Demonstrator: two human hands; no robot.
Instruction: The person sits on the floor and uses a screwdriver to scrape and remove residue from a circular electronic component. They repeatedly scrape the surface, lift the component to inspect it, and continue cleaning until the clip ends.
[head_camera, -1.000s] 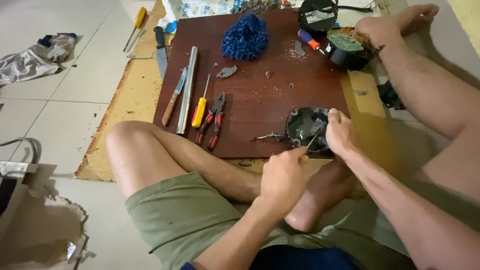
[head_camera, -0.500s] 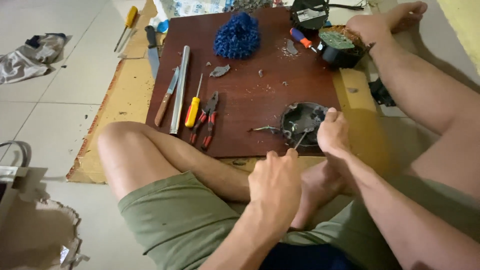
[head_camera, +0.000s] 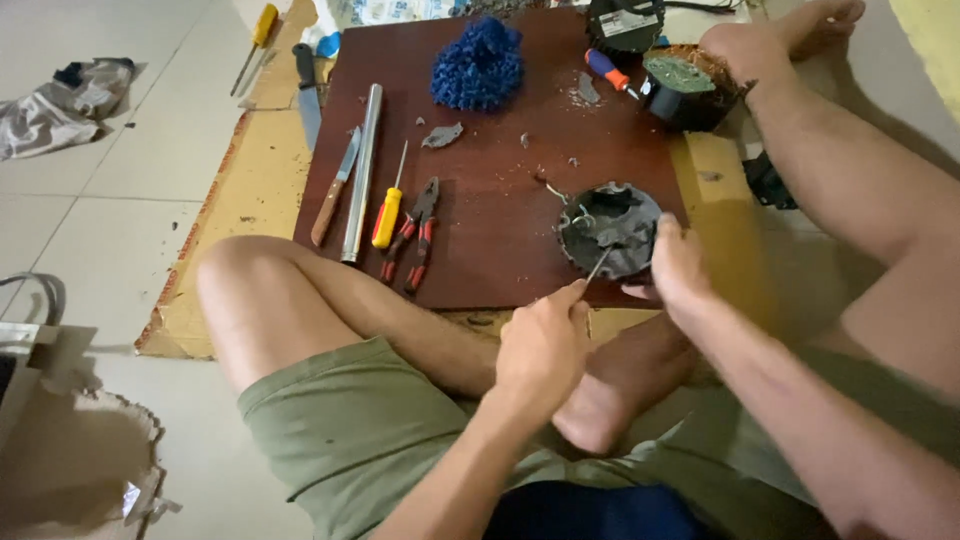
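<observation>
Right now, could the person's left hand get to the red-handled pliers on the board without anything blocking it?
Probably yes. The red-handled pliers lie in the open on the wooden board, just beyond the bent knee. The left hand holds a thin metal tool, so it would likely need to set that down first.

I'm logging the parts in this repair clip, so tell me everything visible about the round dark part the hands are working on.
The round dark part looks like a grey-black plastic or metal housing with a notched, toothed rim and a hollow, grimy inside holding bent wire ends. It lies open side up near the right front edge of the reddish-brown board. The right hand grips its right rim; the left hand pokes a thin metal tool into it.
</observation>
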